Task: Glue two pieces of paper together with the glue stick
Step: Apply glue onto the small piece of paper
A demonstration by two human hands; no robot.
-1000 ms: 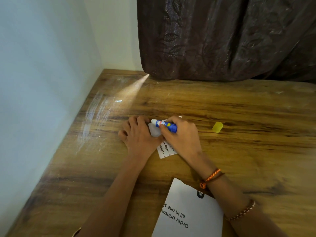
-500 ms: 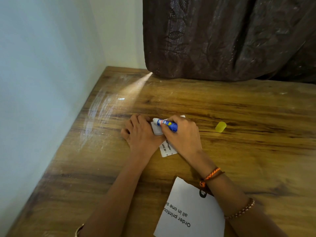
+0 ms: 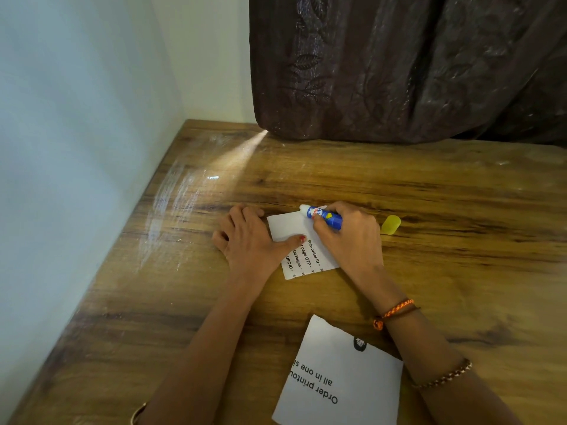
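- The right hand [image 3: 352,240] has its grip curled round the glue stick [image 3: 325,216], just right of the frame's centre, white tip pointing left at the far edge of the slip [image 3: 291,228]; whether the tip touches the paper cannot be told.
- The left hand [image 3: 248,240] lies flat with fingers straight, thumb pressing the slip to the surface [image 3: 460,271].
- The slip lies at the centre between both hands, its printed lines toward the near end.
- The yellow cap [image 3: 390,224] lies on its side just right of the right hand.
- A second sheet [image 3: 337,378], printed, lies at lower centre, beside the right forearm.
- A dark curtain [image 3: 399,72] hangs at upper right.
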